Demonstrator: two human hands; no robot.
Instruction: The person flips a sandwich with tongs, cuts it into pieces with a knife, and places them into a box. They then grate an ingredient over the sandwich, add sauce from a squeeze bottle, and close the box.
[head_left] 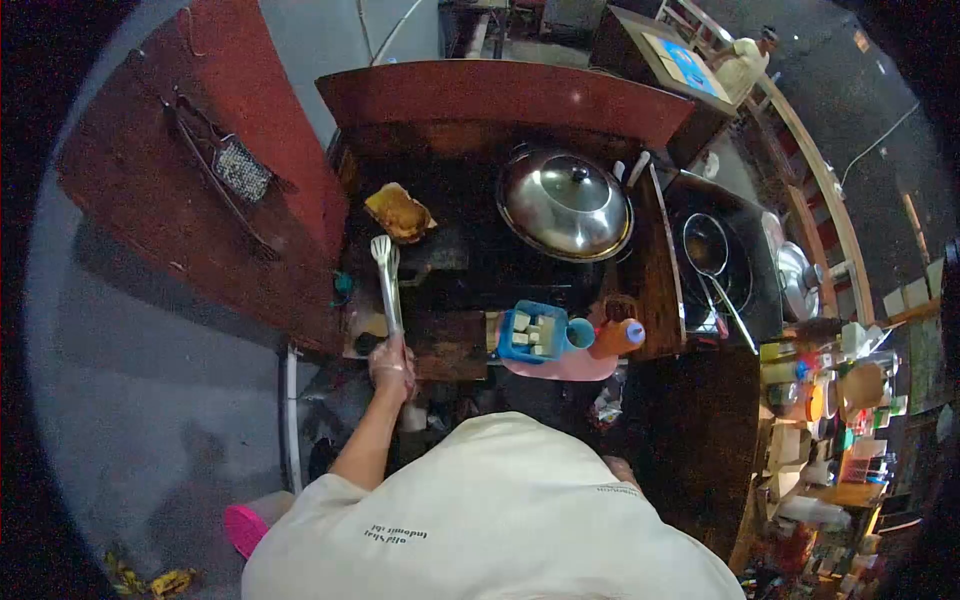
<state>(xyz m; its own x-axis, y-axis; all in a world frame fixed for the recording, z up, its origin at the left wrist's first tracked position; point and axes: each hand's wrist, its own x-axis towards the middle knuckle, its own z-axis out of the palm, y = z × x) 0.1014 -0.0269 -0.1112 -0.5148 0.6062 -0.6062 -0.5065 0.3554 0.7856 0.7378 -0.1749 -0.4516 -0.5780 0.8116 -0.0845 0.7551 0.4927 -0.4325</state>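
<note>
My left hand [392, 368], in what looks like a thin clear glove, is closed round the handle end of metal tongs [387, 275]. Their tips end just short of a browned slice of toast [401, 213] lying on a dark griddle [440, 255]. At the right edge of my white shirt, a small patch of my right hand or arm [620, 469] shows; its fingers are hidden. A blue container [507, 343] of white blocks stands on a pink tray [565, 369], beside a light-blue cup [579, 333] and an orange squeeze bottle [612, 339].
A domed metal lid [565, 205] covers a pan right of the toast. Farther right, a strainer [707, 245] rests over a dark pan. Red boards [500, 95] wall the counter's back and left. Crowded shelves [830, 490] stand at right; a person [743, 68] is far back.
</note>
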